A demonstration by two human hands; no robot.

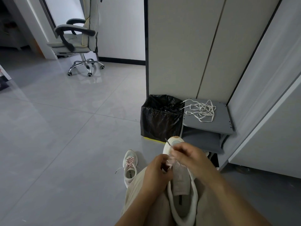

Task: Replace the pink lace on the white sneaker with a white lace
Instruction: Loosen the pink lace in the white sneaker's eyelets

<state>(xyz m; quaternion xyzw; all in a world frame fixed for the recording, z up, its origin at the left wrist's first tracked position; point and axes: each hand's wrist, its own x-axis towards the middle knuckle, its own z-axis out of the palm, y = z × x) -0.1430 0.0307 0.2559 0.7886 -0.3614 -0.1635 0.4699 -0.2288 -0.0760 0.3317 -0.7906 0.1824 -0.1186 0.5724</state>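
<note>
pink lace (pixel 168 144) could snag coming out
right hand (pixel 187 154) pinches its end, left hand (pixel 154 168) grips the sneaker (pixel 180 181); yank hard and it jams in an eyelet

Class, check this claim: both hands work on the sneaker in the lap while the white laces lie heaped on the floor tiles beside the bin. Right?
No. The head view shows the white laces on top of the grey shelf beside the bin, not on floor tiles. The rest holds.
</note>
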